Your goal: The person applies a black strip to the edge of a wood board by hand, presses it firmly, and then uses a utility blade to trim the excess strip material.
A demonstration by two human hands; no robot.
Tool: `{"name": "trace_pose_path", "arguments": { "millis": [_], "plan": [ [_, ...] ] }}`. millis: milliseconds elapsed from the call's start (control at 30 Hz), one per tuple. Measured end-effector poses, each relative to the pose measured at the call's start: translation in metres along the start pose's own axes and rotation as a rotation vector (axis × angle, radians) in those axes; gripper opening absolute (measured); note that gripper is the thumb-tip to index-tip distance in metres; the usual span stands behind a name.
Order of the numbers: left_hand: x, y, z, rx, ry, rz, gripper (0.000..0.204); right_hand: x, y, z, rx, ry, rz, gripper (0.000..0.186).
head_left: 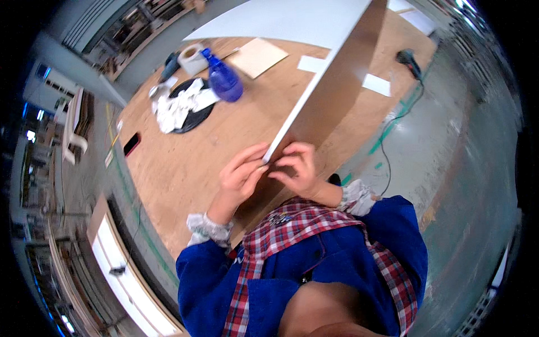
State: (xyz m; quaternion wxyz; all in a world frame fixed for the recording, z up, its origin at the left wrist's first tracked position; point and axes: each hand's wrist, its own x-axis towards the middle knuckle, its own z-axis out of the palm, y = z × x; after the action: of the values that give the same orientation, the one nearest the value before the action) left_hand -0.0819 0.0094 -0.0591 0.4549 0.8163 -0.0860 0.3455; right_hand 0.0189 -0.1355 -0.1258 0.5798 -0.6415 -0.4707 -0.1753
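Observation:
A large thin panel (pixel 342 84) stands on its edge on the table, with a pale narrow edge and a shiny brown face turned to the right. Its near corner lies between my two hands. My left hand (pixel 241 174) is closed on this corner, thumb and fingers pressed together at the pale edge. On the brown side, my right hand (pixel 300 168) has its fingers bent and apart, with the fingertips close to the same corner. I cannot make out anything held in the right hand. The panel's lower part near my apron is in shadow.
On the wooden table (pixel 168 185) are a blue spray bottle (pixel 225 78), a white roll (pixel 192 59), crumpled white cloth (pixel 177 112) on a black disc, a beige sheet (pixel 258 57) and a phone (pixel 132 144). A corded tool (pixel 409 60) lies at the far right; its cable drops to the floor.

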Motion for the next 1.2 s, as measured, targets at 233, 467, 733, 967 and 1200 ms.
{"name": "trace_pose_path", "arguments": {
  "millis": [233,467,733,967,1200],
  "plan": [
    [-0.002,0.013,-0.008,-0.255,-0.087,-0.284,0.055,0.015,0.006,-0.017,0.3,-0.052,0.027,0.017],
    [-0.058,0.027,-0.011,0.409,-0.048,-0.579,0.041,0.04,0.035,-0.067,0.52,0.24,0.336,0.011],
    [-0.074,-0.005,0.015,0.979,0.316,-0.375,0.031,0.137,0.25,-0.188,0.351,0.639,0.542,0.033],
    [-0.084,-0.004,0.019,1.181,0.287,-0.306,0.045,0.163,0.372,-0.218,1.114,0.299,0.7,0.031],
    [-0.071,0.009,0.024,1.212,0.345,-0.397,0.044,0.189,0.393,-0.189,1.045,0.294,0.623,0.022]
  ]
}}
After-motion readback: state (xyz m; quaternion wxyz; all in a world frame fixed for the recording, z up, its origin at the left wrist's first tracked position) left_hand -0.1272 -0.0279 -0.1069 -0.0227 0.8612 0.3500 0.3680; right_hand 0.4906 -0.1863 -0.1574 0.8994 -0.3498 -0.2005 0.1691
